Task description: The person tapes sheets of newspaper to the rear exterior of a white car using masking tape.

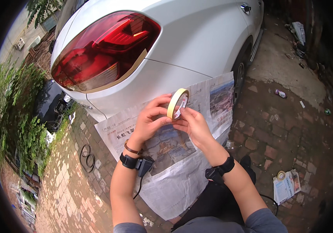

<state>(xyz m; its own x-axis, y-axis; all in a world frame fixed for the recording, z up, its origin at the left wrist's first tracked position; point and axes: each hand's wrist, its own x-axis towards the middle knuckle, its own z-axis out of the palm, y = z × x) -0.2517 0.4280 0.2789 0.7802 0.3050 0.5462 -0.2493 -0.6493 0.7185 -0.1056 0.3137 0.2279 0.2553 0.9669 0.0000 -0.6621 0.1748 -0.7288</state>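
A roll of pale yellow masking tape (172,104) is held up in front of the white car's rear corner. My right hand (196,127) pinches its lower right side, the thumb at the inner core. My left hand (149,119) is curled against the roll's lower left side, fingers bent and thumb close to the right fingers. Behind and below both hands, a large newspaper sheet (174,190) lies against the car's lower body. A strip of tan tape (129,77) runs along the lower edge of the red tail light (112,46).
The white car (197,35) fills the top middle, its rear wheel (241,72) at the right. On the brick ground are a black looped cord (87,158), a folded newspaper (289,189) with another tape roll (281,175) on it, and litter. Green bushes (14,112) stand left.
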